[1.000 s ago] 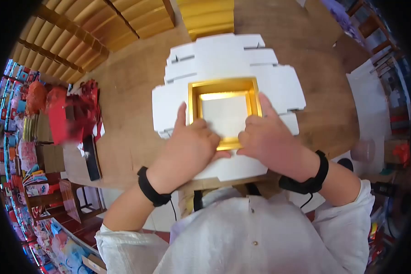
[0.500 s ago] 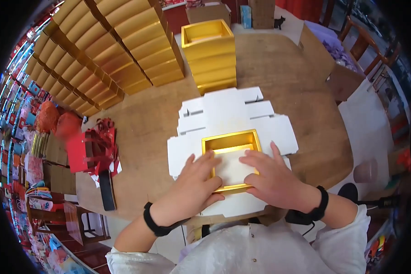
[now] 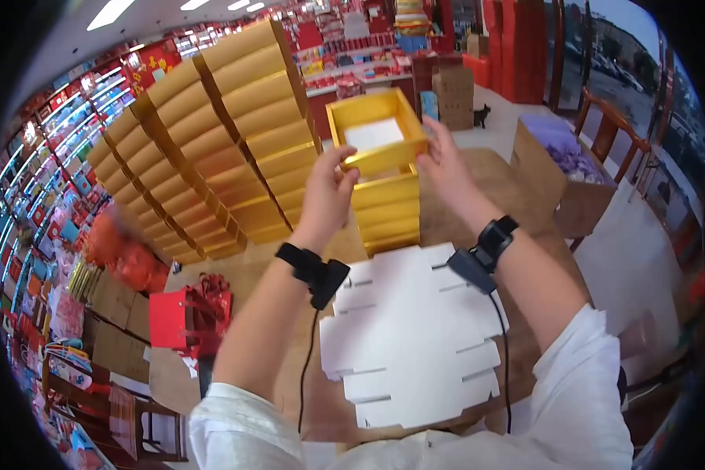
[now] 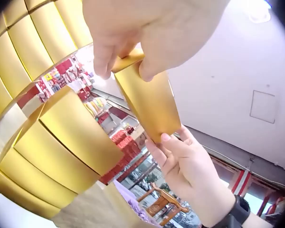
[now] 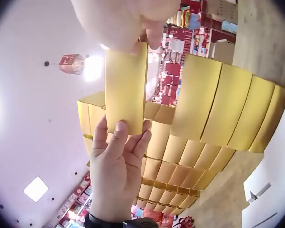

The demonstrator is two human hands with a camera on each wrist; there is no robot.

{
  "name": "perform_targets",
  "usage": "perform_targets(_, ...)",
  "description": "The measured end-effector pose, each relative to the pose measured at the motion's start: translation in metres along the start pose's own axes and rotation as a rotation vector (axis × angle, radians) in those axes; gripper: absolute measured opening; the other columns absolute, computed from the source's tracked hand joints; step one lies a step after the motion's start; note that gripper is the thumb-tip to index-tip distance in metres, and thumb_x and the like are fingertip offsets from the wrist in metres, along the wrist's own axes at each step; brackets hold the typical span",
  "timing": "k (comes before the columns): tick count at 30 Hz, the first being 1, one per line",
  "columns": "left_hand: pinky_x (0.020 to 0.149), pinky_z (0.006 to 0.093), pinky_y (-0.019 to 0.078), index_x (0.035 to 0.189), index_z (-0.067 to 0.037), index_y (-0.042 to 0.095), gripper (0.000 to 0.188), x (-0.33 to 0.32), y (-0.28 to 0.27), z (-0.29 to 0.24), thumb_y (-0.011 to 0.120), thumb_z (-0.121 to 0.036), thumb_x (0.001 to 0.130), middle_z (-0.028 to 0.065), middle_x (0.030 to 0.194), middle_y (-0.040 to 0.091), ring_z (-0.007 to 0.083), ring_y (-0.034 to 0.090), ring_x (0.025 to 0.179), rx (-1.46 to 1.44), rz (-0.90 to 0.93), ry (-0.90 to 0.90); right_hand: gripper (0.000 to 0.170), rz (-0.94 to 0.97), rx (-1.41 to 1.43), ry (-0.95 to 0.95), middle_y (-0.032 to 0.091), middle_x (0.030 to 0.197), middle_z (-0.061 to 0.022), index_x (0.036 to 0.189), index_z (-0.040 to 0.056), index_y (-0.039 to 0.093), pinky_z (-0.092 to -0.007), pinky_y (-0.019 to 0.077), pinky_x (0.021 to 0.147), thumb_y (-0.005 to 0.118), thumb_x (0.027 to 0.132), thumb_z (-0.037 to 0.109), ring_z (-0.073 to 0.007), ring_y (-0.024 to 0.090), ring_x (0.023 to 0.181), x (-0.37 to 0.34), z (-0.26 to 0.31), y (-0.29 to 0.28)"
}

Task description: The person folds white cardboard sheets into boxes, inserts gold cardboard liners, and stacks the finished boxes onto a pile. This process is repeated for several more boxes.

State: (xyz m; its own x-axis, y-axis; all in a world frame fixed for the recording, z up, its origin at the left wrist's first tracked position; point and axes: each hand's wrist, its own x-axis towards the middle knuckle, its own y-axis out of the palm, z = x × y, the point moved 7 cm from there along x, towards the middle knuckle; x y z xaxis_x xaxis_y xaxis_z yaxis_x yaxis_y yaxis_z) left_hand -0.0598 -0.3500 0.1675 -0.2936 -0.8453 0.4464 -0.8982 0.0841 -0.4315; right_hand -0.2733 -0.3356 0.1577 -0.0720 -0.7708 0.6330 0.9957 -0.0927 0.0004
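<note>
A gold open-topped box [image 3: 380,160] with a white bottom is held up between both hands, over the short stack of gold boxes [image 3: 388,210]. My left hand [image 3: 329,188] grips its left side, thumb on the near wall. At the opposite end my right hand [image 3: 446,168] pinches the box, fingers along the outer side. In the left wrist view a gap shows between the held box [image 4: 149,102] and the stack [image 4: 61,142]. The right wrist view shows the box [image 5: 126,90] gripped at both ends. Flat white die-cut card blanks [image 3: 415,337] lie on the table nearer the body.
Tall rows of stacked gold boxes [image 3: 211,133] stand on the left of the wooden table [image 3: 486,196]. A red bag [image 3: 172,317] with ribbons lies at the left edge. Toward the right, a carton [image 3: 560,168] holds purple stuff, beside a wooden chair [image 3: 603,129].
Both hands were at the gold box on the white blanks, pressing inside it half a second ago. They have lifted it up and forward over the short stack. The head view has tilted up.
</note>
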Motion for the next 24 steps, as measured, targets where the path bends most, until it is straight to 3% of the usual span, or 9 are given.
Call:
perform_targets(1, 0.071, 0.0254, 0.0482, 0.132, -0.005, 0.053, 0.035, 0.009, 0.004, 0.011, 0.059, -0.002, 0.098, 0.0030, 0.095, 0.062, 0.0087, 0.057, 0.079, -0.038, -0.061, 0.183, 0.059, -0.048, -0.039, -0.018, 0.046, 0.149, -0.0204, 0.148, 0.0026, 0.037, -0.0351, 0.0440, 0.106, 0.056, 0.093, -0.005, -0.0277, 0.046, 0.138, 0.006, -0.024, -0.002)
perform_targets(3, 0.071, 0.0300, 0.0493, 0.135, -0.006, 0.053, 0.038, 0.016, 0.011, 0.034, 0.061, -0.005, 0.097, 0.0067, 0.090, 0.063, 0.0130, 0.058, 0.077, 0.129, -0.129, 0.242, 0.054, -0.097, -0.075, -0.049, 0.051, 0.146, -0.0195, 0.146, -0.0002, 0.039, -0.0349, 0.0456, 0.104, 0.054, 0.094, -0.005, -0.0258, 0.050, 0.135, 0.004, -0.042, -0.003)
perform_targets(4, 0.071, 0.0300, 0.0493, 0.135, -0.006, 0.053, 0.038, 0.013, 0.011, 0.029, 0.061, -0.005, 0.097, 0.0067, 0.090, 0.063, 0.0130, 0.058, 0.077, 0.131, -0.135, 0.257, 0.050, -0.075, -0.132, 0.076, 0.056, 0.140, -0.0189, 0.143, -0.0005, 0.043, -0.0344, 0.0462, 0.103, 0.053, 0.094, -0.005, -0.0250, 0.054, 0.130, 0.000, -0.053, 0.000)
perform_targets(6, 0.074, 0.0339, 0.0510, 0.141, -0.008, 0.048, 0.046, 0.009, 0.013, 0.039, 0.061, -0.006, 0.096, 0.0121, 0.090, 0.063, 0.0190, 0.062, 0.080, 0.281, -0.112, 0.023, 0.047, -0.052, -0.191, 0.205, 0.061, 0.135, -0.0184, 0.141, -0.0008, 0.047, -0.0340, 0.0468, 0.102, 0.052, 0.095, -0.004, -0.0242, 0.059, 0.126, -0.003, -0.068, -0.001)
perform_targets(13, 0.077, 0.0388, 0.0524, 0.149, -0.009, 0.036, 0.057, 0.007, 0.015, 0.031, 0.057, -0.004, 0.096, 0.0147, 0.088, 0.064, 0.0277, 0.066, 0.084, 0.234, -0.077, 0.032, 0.038, -0.091, -0.255, 0.175, 0.068, 0.124, -0.0165, 0.134, -0.0027, 0.055, -0.0327, 0.0488, 0.099, 0.053, 0.096, 0.000, -0.0239, 0.065, 0.118, -0.008, -0.062, -0.009)
perform_targets(16, 0.082, 0.0391, 0.0529, 0.151, -0.008, 0.031, 0.062, 0.011, 0.020, 0.044, 0.058, -0.003, 0.096, 0.0185, 0.102, 0.065, 0.0302, 0.067, 0.089, 0.209, 0.002, -0.082, 0.038, -0.093, -0.212, 0.192, 0.067, 0.125, -0.0170, 0.134, -0.0025, 0.055, -0.0326, 0.0484, 0.100, 0.054, 0.096, 0.001, -0.0245, 0.064, 0.119, -0.008, -0.065, -0.011)
perform_targets(18, 0.093, 0.0387, 0.0508, 0.152, -0.006, 0.026, 0.069, 0.008, 0.015, 0.041, 0.061, -0.002, 0.094, 0.0240, 0.128, 0.058, 0.0300, 0.064, 0.107, 0.138, -0.125, 0.037, 0.038, -0.104, -0.212, 0.196, 0.067, 0.125, -0.0173, 0.134, -0.0024, 0.055, -0.0327, 0.0482, 0.101, 0.054, 0.096, 0.002, -0.0254, 0.063, 0.119, -0.012, -0.068, -0.014)
perform_targets(21, 0.104, 0.0396, 0.0450, 0.153, -0.005, 0.022, 0.077, -0.015, 0.002, 0.036, 0.066, -0.003, 0.091, 0.0240, 0.147, 0.043, 0.0296, 0.054, 0.125, 0.278, -0.202, 0.124, 0.035, -0.180, -0.381, 0.084, 0.068, 0.121, -0.0149, 0.131, -0.0018, 0.057, -0.0325, 0.0484, 0.100, 0.055, 0.097, 0.003, -0.0258, 0.064, 0.115, -0.031, -0.051, -0.034)
perform_targets(24, 0.109, 0.0397, 0.0414, 0.149, -0.002, 0.032, 0.072, -0.090, 0.008, 0.008, 0.070, -0.004, 0.088, 0.0173, 0.146, 0.045, 0.0296, 0.049, 0.130, 0.191, 0.074, 0.173, 0.030, -0.102, -0.225, 0.177, 0.068, 0.115, -0.0100, 0.125, -0.0007, 0.060, -0.0320, 0.0491, 0.099, 0.058, 0.096, 0.006, -0.0214, 0.064, 0.109, -0.074, -0.006, -0.049)
